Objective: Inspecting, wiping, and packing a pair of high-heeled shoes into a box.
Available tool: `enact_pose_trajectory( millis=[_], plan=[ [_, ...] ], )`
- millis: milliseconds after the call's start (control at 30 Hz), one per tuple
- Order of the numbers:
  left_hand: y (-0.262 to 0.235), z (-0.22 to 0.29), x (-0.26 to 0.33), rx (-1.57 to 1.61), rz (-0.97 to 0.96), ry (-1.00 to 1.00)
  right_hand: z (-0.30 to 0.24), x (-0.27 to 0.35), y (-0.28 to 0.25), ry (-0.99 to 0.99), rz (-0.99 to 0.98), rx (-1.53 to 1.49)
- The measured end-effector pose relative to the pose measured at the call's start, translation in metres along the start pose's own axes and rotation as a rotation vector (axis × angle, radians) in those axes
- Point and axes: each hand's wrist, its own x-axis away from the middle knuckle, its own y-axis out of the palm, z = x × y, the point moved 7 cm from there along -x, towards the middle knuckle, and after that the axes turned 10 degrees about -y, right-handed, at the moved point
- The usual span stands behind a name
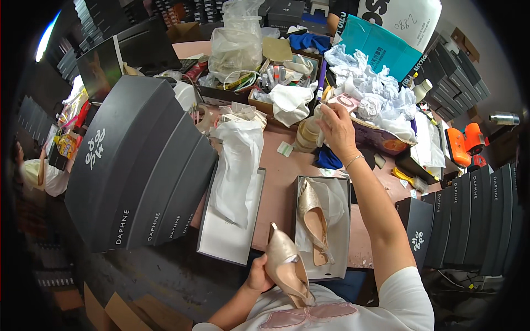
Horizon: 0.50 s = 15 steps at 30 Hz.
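Observation:
My left hand (pixel 259 274) holds a pale gold pointed shoe (pixel 287 268) close to my chest, toe pointing up. Its matching shoe (pixel 313 215) lies in an open shoe box (pixel 341 231) lined with white tissue, right in front of me. My right hand (pixel 335 128) is stretched out across the pink table (pixel 281 187), its fingers closed on a small bottle (pixel 307 134) wrapped in a pale cloth. A thin bracelet sits on that wrist.
An open box lid with white tissue paper (pixel 237 165) lies left of the shoe box. Stacked dark shoe boxes (pixel 138 165) lean at the left, more stand at the right (pixel 469 215). Crumpled white paper (pixel 375 94), plastic bags and cartons crowd the far table.

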Motion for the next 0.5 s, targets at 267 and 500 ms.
enact_pose_trajectory(
  millis=[267, 500],
  plan=[
    [0.026, 0.021, -0.004, -0.271, 0.076, 0.021, 0.012, 0.006, 0.016, 0.127, 0.074, -0.184],
    [0.006, 0.024, -0.008, -0.539, 0.162, 0.243, 0.084, 0.085, -0.051, 0.684, 0.775, -0.658]
  ],
)
